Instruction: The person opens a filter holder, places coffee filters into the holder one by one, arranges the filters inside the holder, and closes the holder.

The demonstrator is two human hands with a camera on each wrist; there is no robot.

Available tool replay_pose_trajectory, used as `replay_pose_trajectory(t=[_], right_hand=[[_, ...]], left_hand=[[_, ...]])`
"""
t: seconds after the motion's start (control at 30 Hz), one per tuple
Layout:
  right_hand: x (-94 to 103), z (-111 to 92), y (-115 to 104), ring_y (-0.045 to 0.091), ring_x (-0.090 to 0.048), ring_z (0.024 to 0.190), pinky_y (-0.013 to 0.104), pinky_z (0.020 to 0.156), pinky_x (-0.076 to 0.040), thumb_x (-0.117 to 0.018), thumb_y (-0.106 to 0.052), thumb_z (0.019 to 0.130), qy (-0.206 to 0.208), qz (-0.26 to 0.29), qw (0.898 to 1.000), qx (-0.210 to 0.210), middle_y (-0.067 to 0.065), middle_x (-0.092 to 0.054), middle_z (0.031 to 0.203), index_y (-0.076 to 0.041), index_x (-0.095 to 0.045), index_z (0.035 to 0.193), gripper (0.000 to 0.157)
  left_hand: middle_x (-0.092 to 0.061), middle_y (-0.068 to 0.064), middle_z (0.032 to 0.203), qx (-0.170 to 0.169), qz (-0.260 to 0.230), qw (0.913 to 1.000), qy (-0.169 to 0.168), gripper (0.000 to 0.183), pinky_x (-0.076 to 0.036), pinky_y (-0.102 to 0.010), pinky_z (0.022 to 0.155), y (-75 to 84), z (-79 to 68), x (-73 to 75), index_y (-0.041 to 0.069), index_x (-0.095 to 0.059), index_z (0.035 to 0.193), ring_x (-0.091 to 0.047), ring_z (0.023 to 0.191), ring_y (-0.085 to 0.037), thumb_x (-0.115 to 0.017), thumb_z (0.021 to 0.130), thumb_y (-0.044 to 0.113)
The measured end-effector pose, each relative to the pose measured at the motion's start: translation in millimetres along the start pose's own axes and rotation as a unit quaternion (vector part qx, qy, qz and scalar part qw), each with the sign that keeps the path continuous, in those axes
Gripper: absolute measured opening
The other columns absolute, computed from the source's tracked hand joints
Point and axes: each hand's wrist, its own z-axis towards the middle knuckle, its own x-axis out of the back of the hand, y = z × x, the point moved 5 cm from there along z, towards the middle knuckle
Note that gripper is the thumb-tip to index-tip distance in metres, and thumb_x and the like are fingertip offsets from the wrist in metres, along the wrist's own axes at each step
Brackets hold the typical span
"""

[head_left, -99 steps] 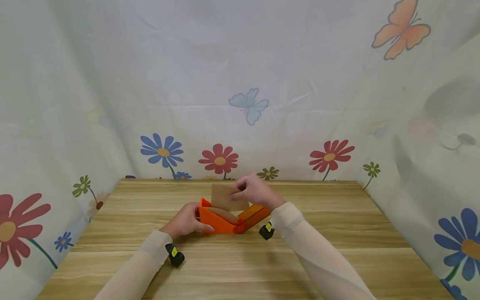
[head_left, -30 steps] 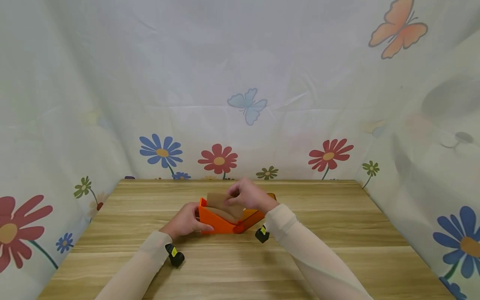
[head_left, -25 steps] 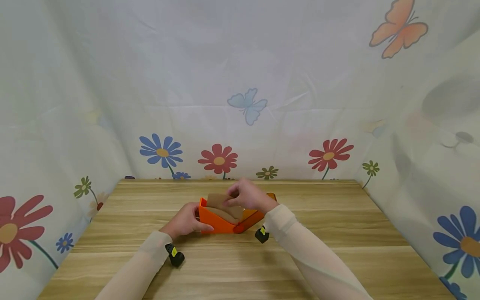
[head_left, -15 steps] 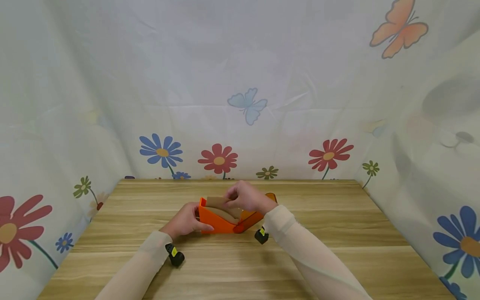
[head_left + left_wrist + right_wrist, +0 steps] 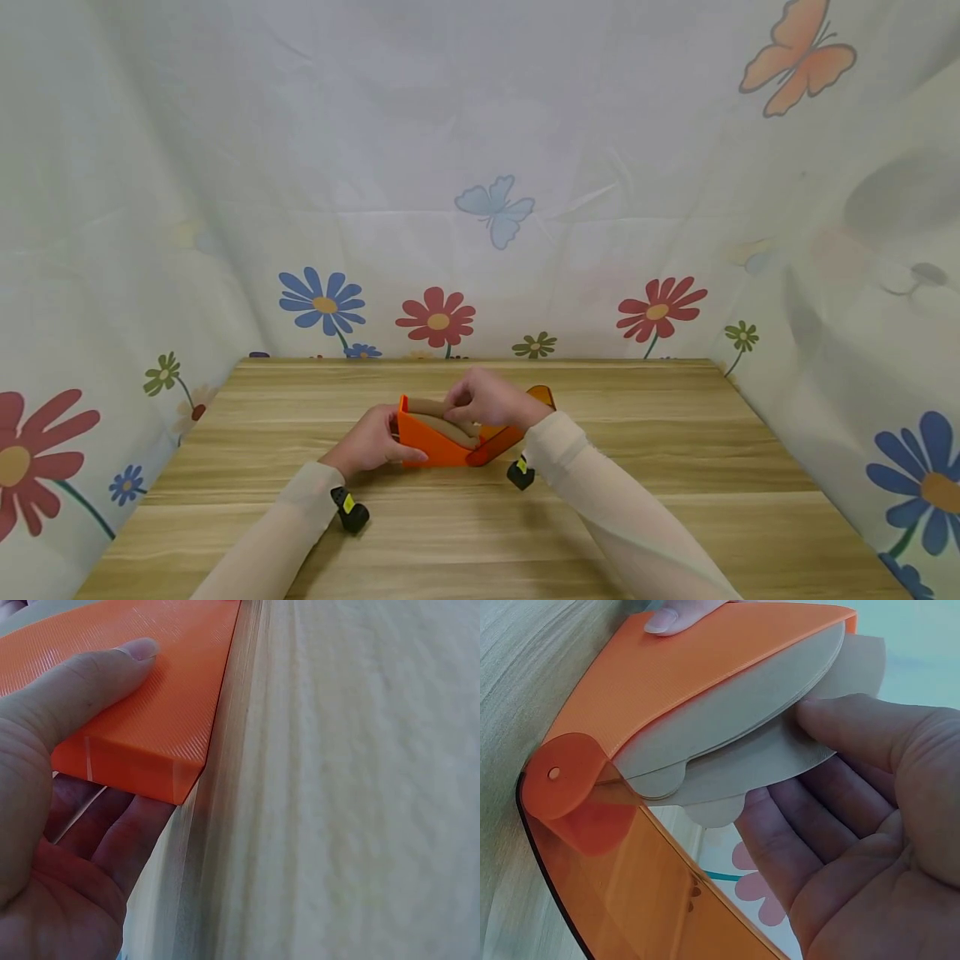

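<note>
A ridged orange box (image 5: 435,447) stands on the table, its see-through orange lid (image 5: 649,881) swung away on a round hinge. My left hand (image 5: 371,440) grips the box's left end, the thumb on the near side and the fingers behind. Several brown paper coffee filters (image 5: 735,724) with curved edges and a rounded tab stand inside. With thumb and fingertips, my right hand (image 5: 491,398) pinches another brown coffee filter (image 5: 761,769) behind them. That filter sits mostly down in the box, its upper edge slightly above the stack.
The wood-grain table (image 5: 420,542) spreads around the box. A white curtain (image 5: 585,208) printed with flowers and butterflies hangs behind and at both sides. Each wrist carries a small black camera, such as the left wrist camera (image 5: 350,511).
My right hand has moved down and slightly left, lowering the pinched coffee filter from above the box to down behind the stack. The left hand and box stay put.
</note>
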Motion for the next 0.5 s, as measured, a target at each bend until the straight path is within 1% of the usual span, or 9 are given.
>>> replay_pose_trajectory(t=[0.27, 0.5], right_hand=[[-4.6, 3.0, 2.4, 0.013, -0.06, 0.072, 0.023, 0.067, -0.055, -0.073, -0.012, 0.095, -0.017, -0.011, 1.0, 0.0, -0.005, -0.072, 0.08, -0.016, -0.082, 0.096, 0.01], [-8.7, 3.0, 0.3, 0.014, -0.06, 0.071, 0.025, 0.067, -0.056, -0.07, -0.011, 0.097, -0.038, -0.003, 0.999, 0.001, -0.003, -0.073, 0.082, -0.014, -0.082, 0.099, 0.012]], left_hand=[[-0.075, 0.0, 0.113, -0.006, 0.003, 1.0, -0.002, 0.055, -0.059, -0.032, 0.092, -0.1, 1.5, 0.3, 0.017, -0.068, 0.122, -0.07, 0.099, -0.02, -0.092, 0.075, 0.031], [-0.075, 0.0, 0.113, -0.014, 0.005, 0.9999, -0.002, 0.055, -0.059, -0.033, 0.091, -1.0, 1.7, 0.5, 0.015, -0.067, 0.124, -0.07, 0.098, -0.019, -0.092, 0.077, 0.029]])
